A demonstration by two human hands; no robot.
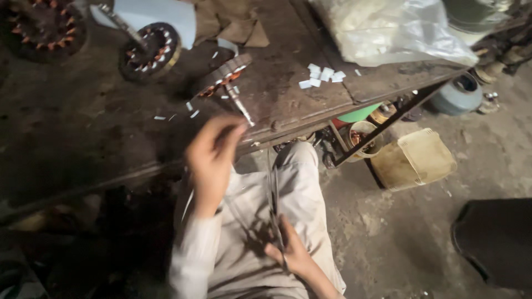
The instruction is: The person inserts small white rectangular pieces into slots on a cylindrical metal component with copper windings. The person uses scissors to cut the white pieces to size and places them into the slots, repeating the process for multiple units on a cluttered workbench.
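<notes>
I see the left hand (213,158) raised at the edge of the dark, stained metal workbench (83,133), fingers curled loosely — whether it pinches anything I cannot tell through the blur. The right hand (291,252) rests on the lap, closed around long thin steel scissors (274,194). A round copper-wound motor stator on a shaft (224,77) lies just beyond the left hand, small white paper slips (321,75) scattered farther right.
</notes>
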